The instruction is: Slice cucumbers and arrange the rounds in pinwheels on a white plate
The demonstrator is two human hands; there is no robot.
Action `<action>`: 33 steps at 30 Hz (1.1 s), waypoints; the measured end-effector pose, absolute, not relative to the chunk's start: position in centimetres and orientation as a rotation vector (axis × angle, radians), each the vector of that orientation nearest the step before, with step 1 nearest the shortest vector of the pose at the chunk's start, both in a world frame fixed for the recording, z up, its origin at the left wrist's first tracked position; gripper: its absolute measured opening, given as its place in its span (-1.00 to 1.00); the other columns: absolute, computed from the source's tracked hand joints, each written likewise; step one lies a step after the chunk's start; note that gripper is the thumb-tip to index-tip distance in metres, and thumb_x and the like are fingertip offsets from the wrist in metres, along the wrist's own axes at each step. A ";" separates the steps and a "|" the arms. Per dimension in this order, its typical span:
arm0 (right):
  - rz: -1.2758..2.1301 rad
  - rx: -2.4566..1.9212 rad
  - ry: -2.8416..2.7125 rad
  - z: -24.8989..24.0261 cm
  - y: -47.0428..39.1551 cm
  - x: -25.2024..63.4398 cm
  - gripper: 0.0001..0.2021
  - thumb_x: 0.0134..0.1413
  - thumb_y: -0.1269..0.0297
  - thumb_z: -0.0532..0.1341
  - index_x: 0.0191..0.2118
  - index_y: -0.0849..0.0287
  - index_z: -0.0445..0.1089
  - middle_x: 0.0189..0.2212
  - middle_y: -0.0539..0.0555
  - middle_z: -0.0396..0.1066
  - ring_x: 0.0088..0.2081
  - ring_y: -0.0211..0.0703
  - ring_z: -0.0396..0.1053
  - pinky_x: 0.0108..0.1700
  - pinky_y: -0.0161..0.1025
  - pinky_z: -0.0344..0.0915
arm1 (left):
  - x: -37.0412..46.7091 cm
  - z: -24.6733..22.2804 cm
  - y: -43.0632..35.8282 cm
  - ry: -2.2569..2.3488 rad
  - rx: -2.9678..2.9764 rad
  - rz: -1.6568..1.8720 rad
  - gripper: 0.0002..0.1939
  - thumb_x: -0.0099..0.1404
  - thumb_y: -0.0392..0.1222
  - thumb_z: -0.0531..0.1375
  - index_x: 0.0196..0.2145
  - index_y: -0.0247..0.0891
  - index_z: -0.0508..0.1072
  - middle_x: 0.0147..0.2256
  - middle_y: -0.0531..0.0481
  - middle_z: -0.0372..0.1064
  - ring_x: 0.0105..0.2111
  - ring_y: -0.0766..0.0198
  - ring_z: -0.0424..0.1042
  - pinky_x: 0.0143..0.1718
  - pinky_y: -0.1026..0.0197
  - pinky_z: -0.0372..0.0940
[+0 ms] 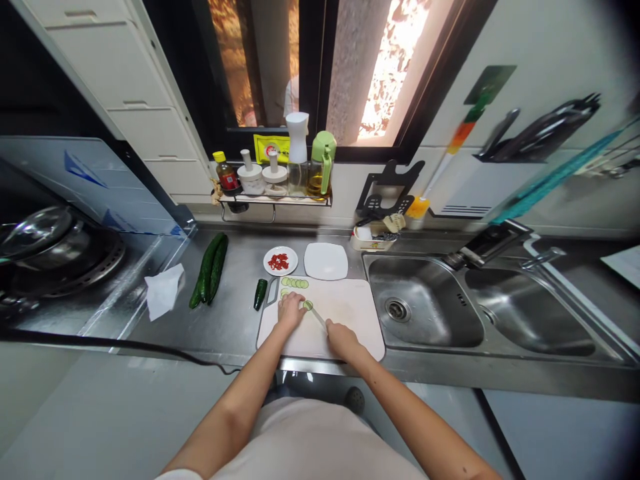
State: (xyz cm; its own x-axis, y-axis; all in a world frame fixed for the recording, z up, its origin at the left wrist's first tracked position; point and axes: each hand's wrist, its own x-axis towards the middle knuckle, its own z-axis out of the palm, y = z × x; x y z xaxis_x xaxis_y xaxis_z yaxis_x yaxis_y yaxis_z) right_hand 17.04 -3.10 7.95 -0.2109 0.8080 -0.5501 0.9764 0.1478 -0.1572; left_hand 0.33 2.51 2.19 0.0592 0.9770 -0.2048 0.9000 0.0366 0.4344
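Observation:
A white cutting board (345, 337) lies on the steel counter. On it my left hand (291, 311) is closed at a cucumber slice (308, 305), its fingertips at the slice's left edge. My right hand (344, 339) is wrapped round the handle of a knife (319, 317), whose blade points up and left to that slice. Several thin cucumber slices (295, 283) lie in a row at the board's upper left, with more partly hidden behind my left hand. A short cucumber piece (261, 293) rests left of the board.
Behind the board stand a plate of chopped red pieces (271, 267) and a white square plate (326, 261). Whole cucumbers (210, 269) and a white paper (164, 291) lie left. A double sink (425, 303) is at right; a condiment rack (275, 199) hangs behind.

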 end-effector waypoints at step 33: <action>-0.579 1.619 2.155 8.6 -3.0 18.7 -0.68 0.16 0.54 -0.07 0.00 0.28 0.22 -0.19 0.31 0.45 -0.10 -0.02 0.43 -0.14 -0.17 0.29 | 0.3 2.2 2.6 1.863 1.888 0.246 -0.73 0.20 -0.12 0.18 -0.11 -0.11 0.44 -0.06 -0.04 0.33 0.02 0.10 0.20 -0.01 0.12 0.08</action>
State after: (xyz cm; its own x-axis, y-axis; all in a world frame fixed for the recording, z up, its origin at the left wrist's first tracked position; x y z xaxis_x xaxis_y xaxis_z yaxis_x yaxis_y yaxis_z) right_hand 18.67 -2.96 8.64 -0.2624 0.8059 -0.5308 0.9634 0.2502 -0.0964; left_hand 0.32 2.61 2.21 0.0609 0.9783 -0.1979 0.8934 0.0350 0.4480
